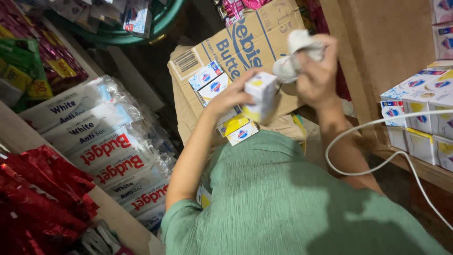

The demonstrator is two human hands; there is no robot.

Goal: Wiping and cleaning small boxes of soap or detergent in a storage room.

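My left hand [232,96] holds a small white and yellow soap box [259,96] upright in front of my chest. My right hand [317,71] is closed on a crumpled white cloth [296,54], pressed against the top of that box. Just below the box, several more soap boxes [238,130] lie loose on my lap, and two with blue marks [209,81] rest on a brown cardboard carton [245,45]. I wear a green top.
Stacked white soap boxes [424,118] fill a wooden shelf [424,167] at the right. A white cable [377,141] loops across it. Plastic-wrapped packs [106,141] lie on the left shelf, with red packets [37,189] and a green basin [141,28] beyond.
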